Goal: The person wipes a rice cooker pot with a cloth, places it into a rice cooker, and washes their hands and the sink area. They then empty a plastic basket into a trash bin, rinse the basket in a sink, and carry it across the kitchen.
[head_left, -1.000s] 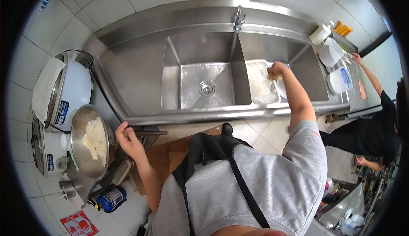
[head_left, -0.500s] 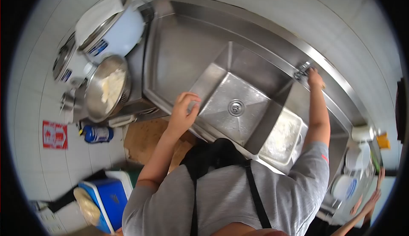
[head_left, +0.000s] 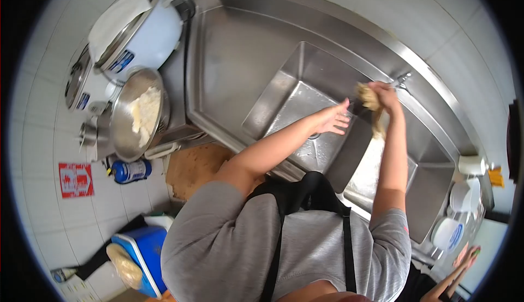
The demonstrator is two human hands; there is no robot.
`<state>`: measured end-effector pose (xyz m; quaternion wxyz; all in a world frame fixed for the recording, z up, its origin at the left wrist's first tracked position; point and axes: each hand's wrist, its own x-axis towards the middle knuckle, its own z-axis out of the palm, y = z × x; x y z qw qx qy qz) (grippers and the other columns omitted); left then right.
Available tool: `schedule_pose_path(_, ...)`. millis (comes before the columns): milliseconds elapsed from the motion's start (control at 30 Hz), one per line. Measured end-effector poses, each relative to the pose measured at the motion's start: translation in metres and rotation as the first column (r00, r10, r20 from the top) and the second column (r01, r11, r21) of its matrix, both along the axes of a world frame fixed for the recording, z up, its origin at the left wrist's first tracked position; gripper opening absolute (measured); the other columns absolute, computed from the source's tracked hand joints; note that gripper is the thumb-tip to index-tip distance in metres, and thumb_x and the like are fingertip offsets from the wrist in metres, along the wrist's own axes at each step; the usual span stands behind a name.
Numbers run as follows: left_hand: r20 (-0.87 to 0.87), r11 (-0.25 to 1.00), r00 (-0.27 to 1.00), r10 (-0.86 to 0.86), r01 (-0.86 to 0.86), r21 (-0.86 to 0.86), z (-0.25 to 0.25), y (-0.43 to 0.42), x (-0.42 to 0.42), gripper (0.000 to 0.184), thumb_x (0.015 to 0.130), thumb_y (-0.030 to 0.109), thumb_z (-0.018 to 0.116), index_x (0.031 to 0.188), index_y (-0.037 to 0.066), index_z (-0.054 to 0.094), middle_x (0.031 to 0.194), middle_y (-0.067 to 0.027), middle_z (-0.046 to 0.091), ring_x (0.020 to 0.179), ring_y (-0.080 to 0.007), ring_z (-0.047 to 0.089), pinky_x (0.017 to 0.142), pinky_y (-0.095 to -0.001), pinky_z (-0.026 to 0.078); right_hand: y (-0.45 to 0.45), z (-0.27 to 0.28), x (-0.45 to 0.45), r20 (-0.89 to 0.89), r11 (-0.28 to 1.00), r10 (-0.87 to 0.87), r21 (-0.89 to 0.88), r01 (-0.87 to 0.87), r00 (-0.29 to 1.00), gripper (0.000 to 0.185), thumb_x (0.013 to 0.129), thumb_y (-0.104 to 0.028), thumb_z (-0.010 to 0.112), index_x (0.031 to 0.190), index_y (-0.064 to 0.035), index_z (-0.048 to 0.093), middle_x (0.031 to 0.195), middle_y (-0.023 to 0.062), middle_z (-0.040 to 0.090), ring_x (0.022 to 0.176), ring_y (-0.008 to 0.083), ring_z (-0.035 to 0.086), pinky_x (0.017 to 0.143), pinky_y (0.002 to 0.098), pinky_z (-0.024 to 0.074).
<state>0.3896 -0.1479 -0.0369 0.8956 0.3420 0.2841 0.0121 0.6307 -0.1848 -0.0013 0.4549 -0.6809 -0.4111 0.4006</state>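
My right hand (head_left: pixel 387 98) is closed around a bunched tan cloth (head_left: pixel 369 98) beside the faucet (head_left: pixel 403 80), and part of the cloth hangs down over the sink divider. My left hand (head_left: pixel 332 119) reaches over the steel sink basin (head_left: pixel 284 97) with its fingers spread, apart from the cloth and holding nothing. It partly covers the drain. Below my right forearm, a pale rectangular tray (head_left: pixel 364 172) with whitish contents rests at the second basin, partly hidden by the arm.
At left stand a metal bowl (head_left: pixel 121 130) of white food and a large rice cooker (head_left: pixel 147 45). A fire extinguisher (head_left: pixel 131 171) and a blue cooler (head_left: pixel 155 247) are lower left. White tubs (head_left: pixel 447 234) stand at right, near another person's hands (head_left: pixel 468 258).
My right hand has come away from the faucet and now holds the tan cloth. My left hand has moved right, from the sink's front edge to over the basin.
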Motion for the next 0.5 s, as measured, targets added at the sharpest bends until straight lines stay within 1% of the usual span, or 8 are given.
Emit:
schedule_pose_path(33, 0.023, 0.990, 0.996, 0.081, -0.078, -0.121, 0.001, 0.002, 0.017, 0.077, 0.075, 0.061, 0.050, 0.128, 0.008, 0.030, 0.127, -0.0171, 0.034, 0.117, -0.0327, 0.035, 0.093, -0.0471, 0.034, 0.008, -0.021, -0.004, -0.371, 0.999, 0.030, 0.045, -0.014, 0.928, 0.024, 0.084, -0.025, 0.056, 0.095, -0.0033, 0.061, 0.083, 0.0051, 0.062, 0.073, 0.0147, 0.058, 0.067, 0.0287, 0.0472)
schedule_pose_path(67, 0.034, 0.958, 0.985, 0.167, -0.154, -0.240, 0.003, 0.005, 0.034, 0.083, 0.072, 0.064, 0.050, 0.130, 0.009, 0.025, 0.130, -0.0172, 0.029, 0.119, -0.0352, 0.031, 0.094, -0.0506, 0.032, 0.008, -0.015, -0.014, -0.395, 0.992, -0.122, -0.080, 0.098, 0.911, 0.027, 0.085, -0.027, 0.054, 0.094, -0.0027, 0.059, 0.083, 0.0057, 0.062, 0.075, 0.0157, 0.059, 0.066, 0.0300, 0.0479)
schedule_pose_path(133, 0.006, 0.928, 0.938, 0.347, -0.342, -0.144, -0.046, 0.020, 0.068, 0.060, 0.077, 0.051, 0.054, 0.122, 0.015, 0.038, 0.120, -0.0121, 0.044, 0.109, -0.0312, 0.044, 0.087, -0.0510, 0.040, 0.014, -0.037, -0.011, -0.499, 0.922, -0.345, -0.022, 0.386, 0.795, 0.027, 0.088, -0.024, 0.048, 0.093, 0.0007, 0.056, 0.084, 0.0106, 0.060, 0.082, 0.0212, 0.059, 0.067, 0.0313, 0.0488)
schedule_pose_path(200, -0.074, 0.928, 0.928, 0.366, -0.370, -0.052, -0.065, 0.022, 0.072, 0.045, 0.083, 0.042, 0.052, 0.119, 0.017, 0.042, 0.114, -0.0085, 0.049, 0.103, -0.0290, 0.049, 0.084, -0.0481, 0.043, 0.016, -0.061, 0.000, -0.848, 0.762, -0.363, -0.032, 0.647, 0.386, 0.023, 0.088, -0.018, 0.045, 0.092, 0.0026, 0.054, 0.080, 0.0134, 0.059, 0.081, 0.0275, 0.059, 0.072, 0.0378, 0.0498)
schedule_pose_path(300, -0.223, 0.942, 0.916, 0.334, -0.330, 0.055, -0.085, 0.023, 0.053, 0.041, 0.086, 0.035, 0.048, 0.122, 0.017, 0.039, 0.120, -0.0086, 0.045, 0.108, -0.0293, 0.046, 0.085, -0.0484, 0.042, 0.019, -0.076, 0.007, -0.949, 0.591, -0.314, -0.194, 0.783, 0.002, 0.026, 0.088, -0.014, 0.036, 0.096, 0.0066, 0.051, 0.090, 0.0178, 0.056, 0.093, 0.0364, 0.054, 0.086, 0.0467, 0.0438)
schedule_pose_path(400, -0.462, 0.957, 0.838, 0.290, -0.265, 0.121, -0.098, 0.026, 0.028, 0.047, 0.086, 0.037, 0.047, 0.126, 0.016, 0.034, 0.127, -0.0108, 0.038, 0.114, -0.0302, 0.040, 0.088, -0.0520, 0.039, 0.063, -0.120, 0.012, -0.846, 0.463, -0.526, -0.368, 0.807, -0.084, 0.030, 0.088, -0.011, 0.030, 0.100, 0.0090, 0.049, 0.101, 0.0211, 0.053, 0.097, 0.0388, 0.051, 0.089, 0.0483, 0.0412)
schedule_pose_path(467, -0.520, 0.966, 0.816, 0.253, -0.186, 0.180, -0.112, 0.034, 0.017, 0.048, 0.085, 0.037, 0.048, 0.125, 0.015, 0.034, 0.127, -0.0116, 0.038, 0.114, -0.0295, 0.040, 0.087, -0.0518, 0.038, 0.096, -0.111, -0.007, -0.877, 0.730, -0.461, -0.288, 0.619, 0.136, 0.033, 0.088, -0.012, 0.028, 0.102, 0.0108, 0.047, 0.106, 0.0244, 0.050, 0.099, 0.0397, 0.050, 0.090, 0.0477, 0.0412)
schedule_pose_path(500, -0.537, 0.966, 0.811, 0.232, -0.127, 0.225, -0.118, 0.037, 0.011, 0.047, 0.084, 0.036, 0.049, 0.124, 0.014, 0.037, 0.124, -0.0116, 0.041, 0.112, -0.0286, 0.041, 0.085, -0.0506, 0.039, 0.117, -0.111, -0.014, -0.902, 0.750, -0.417, -0.271, 0.603, 0.114, 0.032, 0.087, -0.012, 0.029, 0.102, 0.0110, 0.047, 0.107, 0.0256, 0.050, 0.099, 0.0391, 0.050, 0.089, 0.0475, 0.0416)
